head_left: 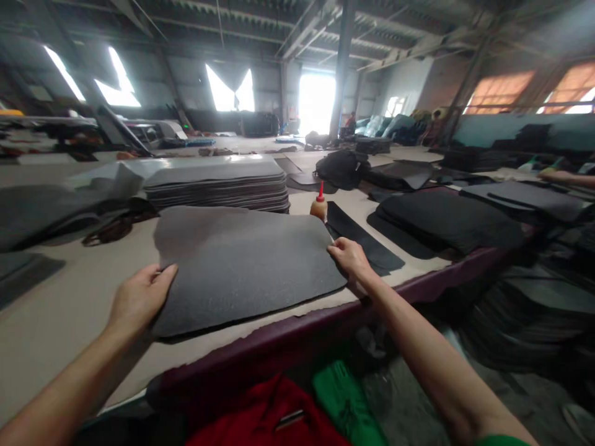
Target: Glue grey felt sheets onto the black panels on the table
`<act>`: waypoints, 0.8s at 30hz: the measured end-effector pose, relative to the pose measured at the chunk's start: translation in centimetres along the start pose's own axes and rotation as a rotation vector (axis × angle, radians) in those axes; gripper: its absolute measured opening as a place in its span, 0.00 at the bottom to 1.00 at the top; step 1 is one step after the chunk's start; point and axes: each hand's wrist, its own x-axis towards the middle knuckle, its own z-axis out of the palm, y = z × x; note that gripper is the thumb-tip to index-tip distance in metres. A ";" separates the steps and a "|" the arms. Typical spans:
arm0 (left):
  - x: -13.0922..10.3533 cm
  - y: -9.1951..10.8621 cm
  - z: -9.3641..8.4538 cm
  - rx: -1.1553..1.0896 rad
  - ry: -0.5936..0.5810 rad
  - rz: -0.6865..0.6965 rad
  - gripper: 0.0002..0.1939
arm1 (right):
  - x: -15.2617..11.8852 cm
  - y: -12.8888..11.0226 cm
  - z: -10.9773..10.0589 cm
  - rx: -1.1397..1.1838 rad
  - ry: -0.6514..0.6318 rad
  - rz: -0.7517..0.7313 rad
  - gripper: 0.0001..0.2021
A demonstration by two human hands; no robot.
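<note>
A dark grey sheet (251, 263) with rounded corners, its material hard to tell, lies in front of me near the table's front edge. My left hand (142, 296) grips its left edge, thumb on top and fingers curled underneath. At the right edge, my right hand (349, 257) pinches the sheet between thumb and fingers. Just beyond the sheet's far right corner stands a bottle (318, 209) of amber liquid with a red pointed nozzle. Behind the sheet rises a thick stack of similar grey sheets (218, 186).
Black strips (365, 238) lie right of the bottle, beside a pile of dark sheets (446, 217). A dark bundle (341, 168) sits farther back. The table (83, 310) has a maroon cloth edge (279, 337). Another person's hand (555, 176) shows at far right.
</note>
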 end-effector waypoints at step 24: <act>-0.5 -0.9 2.2 -0.074 -0.005 0.107 0.19 | -1.9 -1.4 0.2 -0.468 -0.077 0.013 0.17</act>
